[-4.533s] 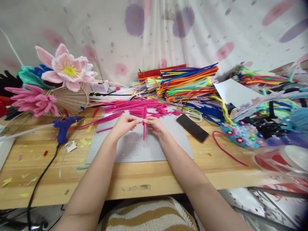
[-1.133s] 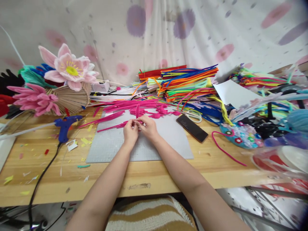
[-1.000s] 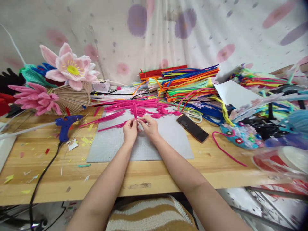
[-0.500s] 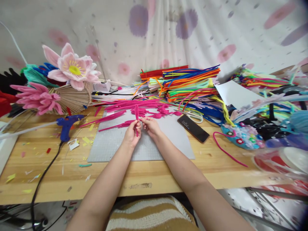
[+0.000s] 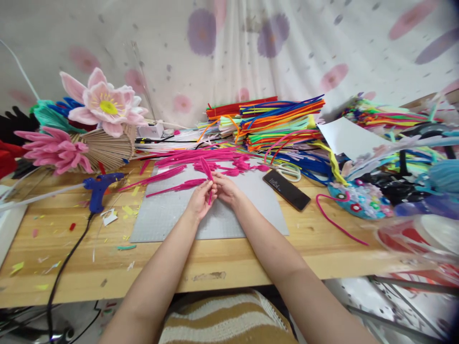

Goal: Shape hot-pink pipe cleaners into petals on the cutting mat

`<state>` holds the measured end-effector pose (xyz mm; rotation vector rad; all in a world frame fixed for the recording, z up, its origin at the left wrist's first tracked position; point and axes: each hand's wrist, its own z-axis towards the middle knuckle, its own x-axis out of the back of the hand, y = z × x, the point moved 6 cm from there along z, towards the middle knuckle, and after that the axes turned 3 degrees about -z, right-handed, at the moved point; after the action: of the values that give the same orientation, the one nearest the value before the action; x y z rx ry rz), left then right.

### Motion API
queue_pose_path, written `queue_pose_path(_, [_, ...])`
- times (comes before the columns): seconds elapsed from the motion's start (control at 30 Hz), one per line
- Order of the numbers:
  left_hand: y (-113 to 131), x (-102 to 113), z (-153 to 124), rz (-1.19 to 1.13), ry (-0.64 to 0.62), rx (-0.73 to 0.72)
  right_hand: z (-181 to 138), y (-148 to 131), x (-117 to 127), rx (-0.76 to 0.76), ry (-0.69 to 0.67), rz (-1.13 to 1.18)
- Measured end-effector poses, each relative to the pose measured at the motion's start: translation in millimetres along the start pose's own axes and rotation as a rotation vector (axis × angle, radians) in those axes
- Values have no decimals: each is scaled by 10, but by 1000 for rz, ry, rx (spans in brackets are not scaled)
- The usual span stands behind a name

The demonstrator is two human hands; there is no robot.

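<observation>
Both hands meet over a grey cutting mat [image 5: 168, 217] on the wooden table. My left hand [image 5: 201, 198] and my right hand [image 5: 225, 188] pinch a magenta pipe cleaner petal [image 5: 207, 169], a folded leaf-shaped loop that sticks up and leans left between the fingertips. Its stem runs down between the two palms. Just behind the hands lies a heap of similar magenta pipe cleaner pieces [image 5: 201, 157], and one twisted piece [image 5: 179, 185] lies on the mat to the left.
A black phone [image 5: 286, 190] and scissors [image 5: 287, 169] lie right of the mat. Stacks of coloured pipe cleaners [image 5: 279, 122] fill the back. A blue glue gun [image 5: 96, 188] with a black cord, pink pipe-cleaner flowers [image 5: 102, 102] at left, craft clutter at right.
The hands have drawn closer together and nearer to me since 4.5 s ago. The petal has turned in the fingers and now leans left; the left hand has wrapped round its stem.
</observation>
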<state>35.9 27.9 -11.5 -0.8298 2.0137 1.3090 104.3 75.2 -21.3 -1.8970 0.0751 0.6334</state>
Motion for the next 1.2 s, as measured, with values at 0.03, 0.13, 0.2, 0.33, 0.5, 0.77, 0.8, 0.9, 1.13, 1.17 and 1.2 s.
queue_pose_path(0.03, [60, 47, 33, 126, 65, -121, -13, -75, 64, 110, 99, -64])
queue_pose_path(0.13, [211, 166, 60, 403, 227, -412, -198, -384, 146, 546, 390, -408])
queue_pose_path(0.2, [265, 202, 42, 597, 262, -518, -328, -503, 6, 744, 400, -714])
queue_pose_path(0.33, [342, 138, -74, 1154, 304, -737, -394, -470, -290, 782, 282, -1116])
queue_pose_path(0.5, [325, 51, -129, 1531, 349, -806, -335, -414, -383, 662, 281, -1252])
queue_pose_path(0.77, [330, -9, -148, 1581, 323, -879, -300, -414, -314, 575, 303, -1301])
queue_pose_path(0.8, [336, -1, -146, 1547, 317, -873, -305, -414, -320, 618, 290, -1299])
queue_pose_path(0.9, [360, 53, -120, 1356, 298, -831, -339, -413, -324, 775, 305, -1314])
queue_pose_path(1.13, [286, 227, 34, 729, 289, -553, -417, -376, -268, 904, 362, -1289])
queue_pose_path(1.17, [273, 235, 43, 635, 293, -520, -417, -376, -257, 889, 365, -1242])
queue_pose_path(1.2, [266, 235, 46, 547, 293, -492, -408, -373, -242, 862, 365, -1176])
